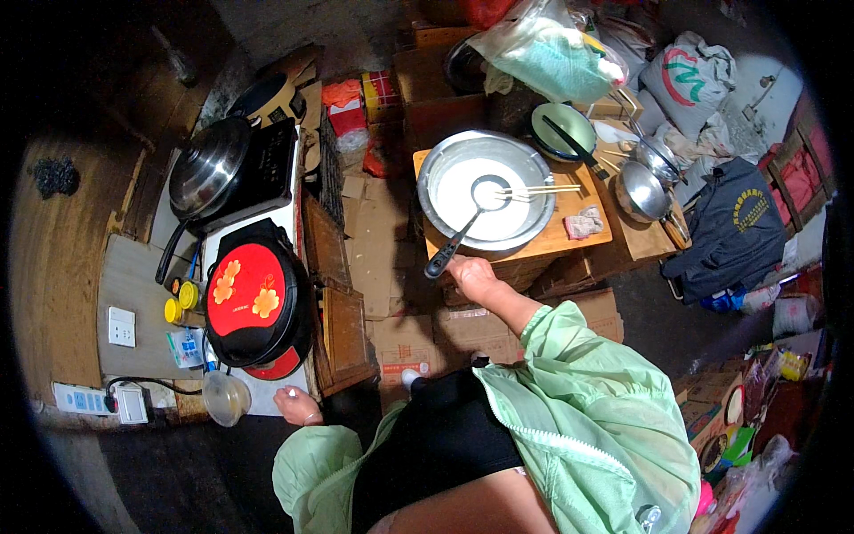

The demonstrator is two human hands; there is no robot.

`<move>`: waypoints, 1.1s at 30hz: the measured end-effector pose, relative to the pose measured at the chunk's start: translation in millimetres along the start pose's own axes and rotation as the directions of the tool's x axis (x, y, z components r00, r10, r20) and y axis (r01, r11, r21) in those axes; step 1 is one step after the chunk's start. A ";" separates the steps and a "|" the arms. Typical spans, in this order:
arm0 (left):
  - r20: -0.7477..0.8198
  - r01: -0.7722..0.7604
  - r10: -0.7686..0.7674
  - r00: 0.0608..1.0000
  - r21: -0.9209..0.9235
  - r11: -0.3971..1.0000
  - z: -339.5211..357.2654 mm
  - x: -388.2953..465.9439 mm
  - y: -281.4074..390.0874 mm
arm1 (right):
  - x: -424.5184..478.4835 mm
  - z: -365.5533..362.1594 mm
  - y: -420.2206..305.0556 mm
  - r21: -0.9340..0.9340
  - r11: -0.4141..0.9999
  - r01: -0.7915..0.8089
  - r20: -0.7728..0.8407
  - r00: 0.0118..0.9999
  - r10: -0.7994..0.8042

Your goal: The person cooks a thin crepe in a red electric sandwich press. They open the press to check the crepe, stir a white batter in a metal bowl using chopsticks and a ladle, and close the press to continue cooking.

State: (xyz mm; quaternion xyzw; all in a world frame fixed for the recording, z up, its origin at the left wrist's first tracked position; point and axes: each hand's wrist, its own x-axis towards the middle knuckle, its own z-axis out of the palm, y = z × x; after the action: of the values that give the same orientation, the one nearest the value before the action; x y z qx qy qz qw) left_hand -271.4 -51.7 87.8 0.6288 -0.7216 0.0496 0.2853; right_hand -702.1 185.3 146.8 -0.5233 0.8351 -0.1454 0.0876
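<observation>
My right hand (472,277) is at the near edge of a wooden board (434,239), its fingertips close beside the black handle of a ladle (456,240). Whether they grip the handle is unclear. The ladle lies over the rim of a large metal basin (485,239), its bowl above white batter (448,183). Wooden chopsticks (557,189) reach across the basin's right rim. My left hand (298,407) is curled at the counter's near end, by a clear plastic tub (225,400). A small white spot shows at its fingers; I cannot tell what it is.
A red-lidded electric griddle (247,294) sits on the left counter, beyond it a lidded pan (208,167) on an induction cooker (273,160). A crumpled cloth (584,223) and a green bowl (567,127) are right of the basin. Flattened cardboard (373,240) covers the floor.
</observation>
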 end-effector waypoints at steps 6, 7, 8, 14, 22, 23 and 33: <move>0.005 0.007 -0.007 1.000 0.003 1.000 1.0 -0.2 -2.5 | -0.1 -5.2 -4.9 -0.005 1.000 0.020 -0.059 0.998 -0.020; 0.001 0.003 -0.003 1.000 -0.001 1.000 1.4 -0.7 -4.2 | 0.1 -5.8 -5.0 0.008 1.000 0.012 -0.034 0.999 -0.012; -0.002 -0.001 0.001 1.000 -0.007 1.000 2.4 -1.0 -4.6 | -0.5 -9.3 -5.8 0.019 1.000 0.002 -0.010 1.000 -0.001; -0.005 -0.014 0.014 1.000 -0.014 1.000 2.8 -0.8 -1.6 | 0.1 0.1 1.6 0.021 1.000 -0.004 -0.001 1.000 0.004; 0.021 -0.002 0.001 1.000 0.031 1.000 -0.4 0.5 0.9 | 0.7 -3.1 -1.5 0.001 1.000 -0.019 0.000 1.000 0.019; 0.021 -0.004 0.004 1.000 0.030 1.000 -1.4 0.4 1.7 | 1.4 -2.8 -1.8 0.001 1.000 -0.020 -0.002 1.000 0.020; -0.013 -0.025 0.025 1.000 0.016 1.000 -3.4 0.2 0.3 | -0.2 -14.8 -9.7 0.012 1.000 -0.026 0.013 1.000 0.026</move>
State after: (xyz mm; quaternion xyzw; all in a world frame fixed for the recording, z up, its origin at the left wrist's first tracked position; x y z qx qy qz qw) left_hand -270.5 -50.3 90.8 0.6216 -0.7272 0.0633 0.2844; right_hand -698.2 183.8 164.0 -0.5127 0.8404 -0.1457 0.0980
